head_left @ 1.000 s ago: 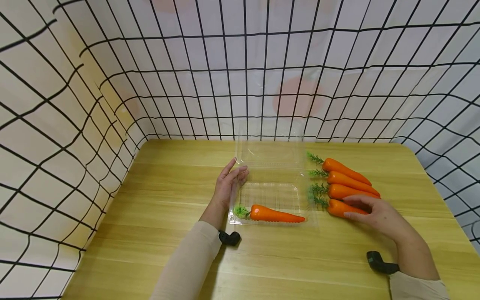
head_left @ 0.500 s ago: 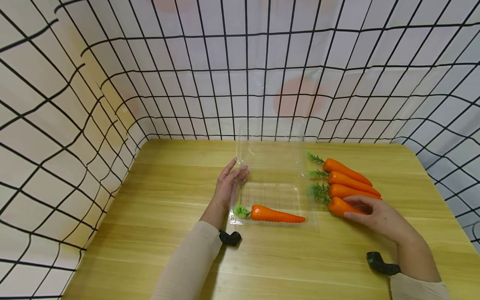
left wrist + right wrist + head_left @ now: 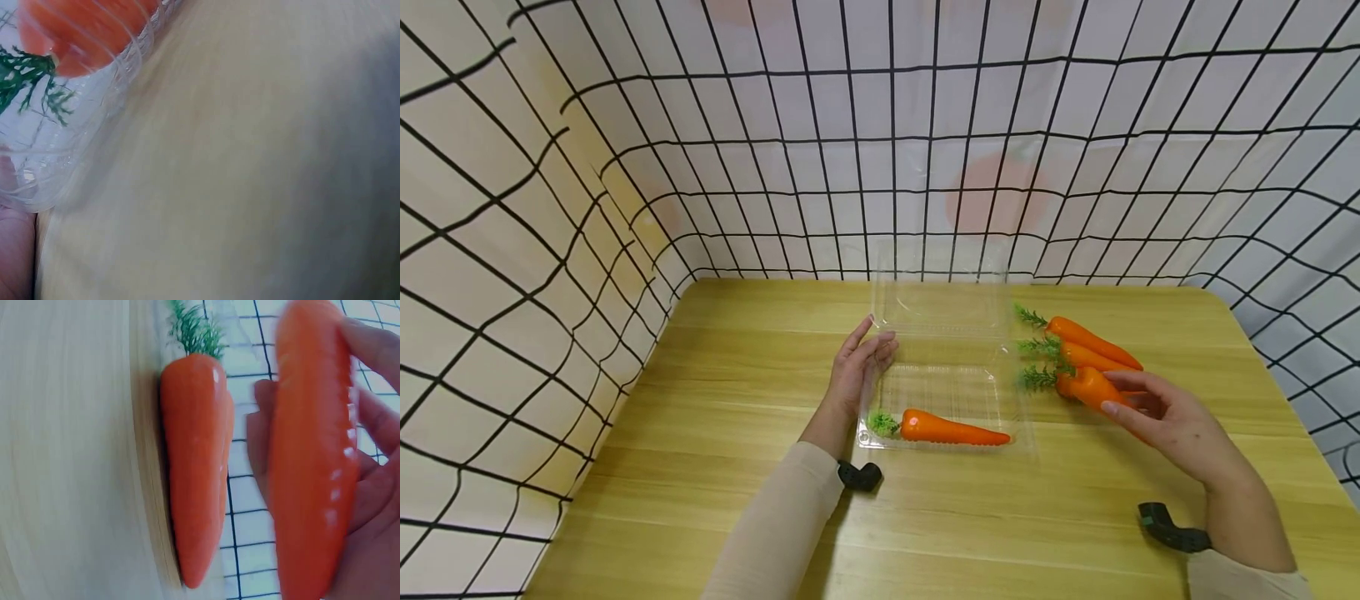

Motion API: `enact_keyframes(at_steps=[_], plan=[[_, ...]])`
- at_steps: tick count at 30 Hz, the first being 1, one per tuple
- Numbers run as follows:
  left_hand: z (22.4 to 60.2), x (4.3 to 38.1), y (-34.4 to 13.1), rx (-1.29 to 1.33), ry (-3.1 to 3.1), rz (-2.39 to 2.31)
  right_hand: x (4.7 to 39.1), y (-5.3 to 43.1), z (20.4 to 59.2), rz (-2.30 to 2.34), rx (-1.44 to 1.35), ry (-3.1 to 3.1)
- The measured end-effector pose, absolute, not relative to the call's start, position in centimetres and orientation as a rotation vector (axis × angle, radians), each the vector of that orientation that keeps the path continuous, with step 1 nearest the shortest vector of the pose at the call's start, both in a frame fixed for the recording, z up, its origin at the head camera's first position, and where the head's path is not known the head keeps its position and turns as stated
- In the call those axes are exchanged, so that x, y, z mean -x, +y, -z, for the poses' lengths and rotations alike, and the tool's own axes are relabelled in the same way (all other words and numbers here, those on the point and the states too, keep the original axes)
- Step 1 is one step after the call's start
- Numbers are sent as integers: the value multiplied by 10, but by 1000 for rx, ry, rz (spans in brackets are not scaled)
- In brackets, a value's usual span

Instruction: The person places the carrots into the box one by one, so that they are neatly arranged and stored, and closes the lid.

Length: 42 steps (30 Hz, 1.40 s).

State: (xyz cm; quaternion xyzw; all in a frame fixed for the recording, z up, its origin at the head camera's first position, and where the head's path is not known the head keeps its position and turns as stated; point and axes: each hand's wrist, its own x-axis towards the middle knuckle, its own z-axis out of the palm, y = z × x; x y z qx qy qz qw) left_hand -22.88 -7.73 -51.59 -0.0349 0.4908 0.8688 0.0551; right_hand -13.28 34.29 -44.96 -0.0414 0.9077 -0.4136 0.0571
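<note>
My right hand pinches an orange toy carrot between thumb and fingers, lifted off the table; it fills the middle of the right wrist view. Behind it, other carrots with green tops lie in a row, one largely hidden by the held one. A clear plastic clamshell container stands open, its lid raised at the back. Inside, along the front wall, lies one carrot, leaves to the left. With relaxed fingers, my left hand rests against the container's left side near the hinge.
The wooden table carries all of this. A black wire grid walls it at the back and both sides, with white sheeting behind. Black wrist mounts sit on both forearms.
The nearest carrot of the row has been lifted by my right hand, which moved slightly back and right, covering part of the neighbouring carrot. My left hand and the container have stayed put.
</note>
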Motion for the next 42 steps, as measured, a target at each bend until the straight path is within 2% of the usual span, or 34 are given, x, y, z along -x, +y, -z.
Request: enact_keyframes(at_steps=[11,21,42], plan=[[516,229,-77,108,1510,-2632,127,325,443,1380,214,2811],[516,229,-77,96,1525,-2629,129,297,446,1442,433,2798],[515,228,-77,115,1502,-2629,137,235,427,1254,703,2844]])
